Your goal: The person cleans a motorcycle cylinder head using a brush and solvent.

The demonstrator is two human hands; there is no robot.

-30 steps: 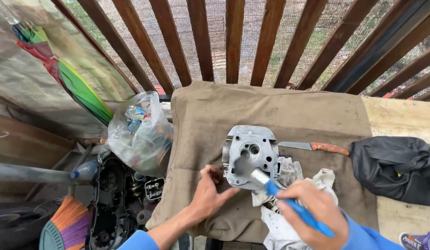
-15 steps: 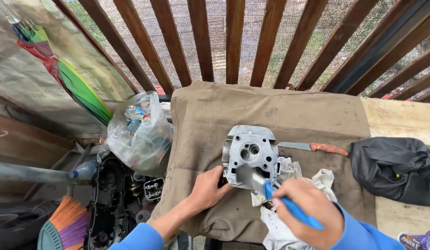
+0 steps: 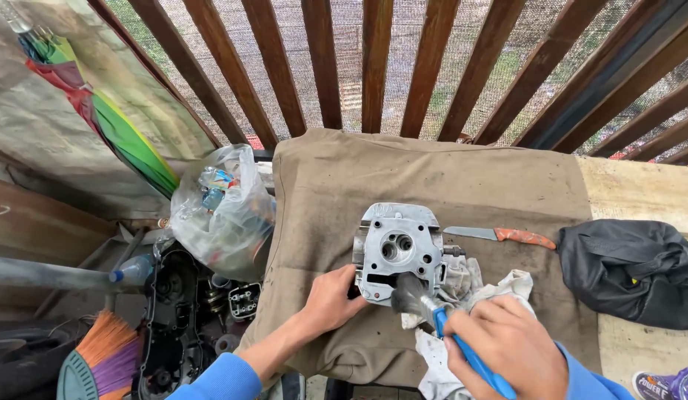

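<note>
Left hand (image 3: 331,300): my palm and fingers rest against the lower left edge of the cylinder head (image 3: 398,252), steadying it; the grip is a flat brace, not wrapped round anything.
Right hand (image 3: 507,352): the grip is closed firmly round the blue handle of a brush (image 3: 433,315), bristles down on the lower face of the casting.
Cylinder head: grey metal, lying face up on the brown cloth (image 3: 433,174) that covers the counter, near the front edge, with round ports showing in the middle.
Rag (image 3: 499,289): a white, soiled cloth bunched just right of the casting and under my right wrist.
Knife (image 3: 499,235): orange handle, lying on the cloth just beside the casting's upper right corner, apart from both hands.
Around: a black bag (image 3: 633,270) at the right, a clear plastic bag of bits (image 3: 222,211) at the left edge of the cloth, dark engine parts (image 3: 188,311) below it, a folded umbrella (image 3: 107,122) further left.
Doing it well, as I judge: keep the left hand pressing so the casting cannot slide on the cloth, work the bristles in short strokes into the recesses, and keep my fingers off the sharp rim.
</note>
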